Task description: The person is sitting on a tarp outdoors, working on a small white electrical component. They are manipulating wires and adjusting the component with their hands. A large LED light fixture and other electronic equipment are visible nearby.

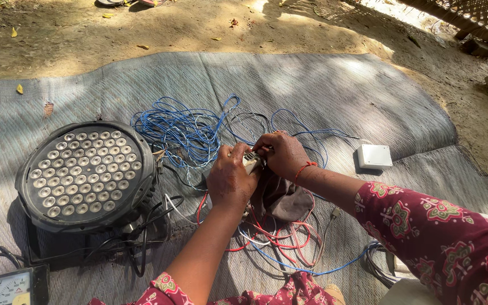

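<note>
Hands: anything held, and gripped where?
Both hands grip one small whitish part between them: left hand under its lower end, right hand pinching its top. What the part is cannot be told; wires lie around.

Woven mat (323, 85): coarse grey plastic-looking weave, matt, ribbed. Round lamp (86, 175): black matt housing, face studded with glossy clear lenses. Blue wires (182, 130) and red wires (278, 234): smooth plastic insulation, slight sheen. White box (374, 156): smooth plastic, satin. Brown cloth (280, 197): soft, matt, creased. Sleeve (447, 237): printed maroon fabric, matt. Ground (142, 28): dry, rough earth.
</note>
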